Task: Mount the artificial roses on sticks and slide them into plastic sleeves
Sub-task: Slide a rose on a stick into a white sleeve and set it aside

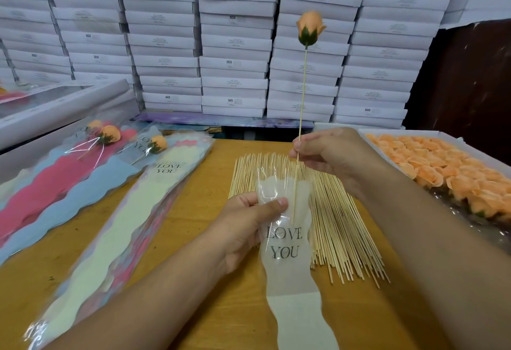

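The right hand pinches a thin stick low down, with an orange rose mounted at its top, high above the counter. The stick's lower end has entered the mouth of a clear sleeve printed LOVE YOU, which the left hand holds with thumb curled over its upper edge, so both grips are clamped on their things.

The likely trouble is the pointed tip: the sleeve is soft film, and if the tip catches a fold it may pierce the side or bunch the film instead of sliding down. The thumb also presses the layers together near the mouth, which could close the opening as the rose head arrives. Held so low, the long stick may wobble or bend, and the rose could work loose. The pile of loose sticks lies right under the sleeve and could be knocked
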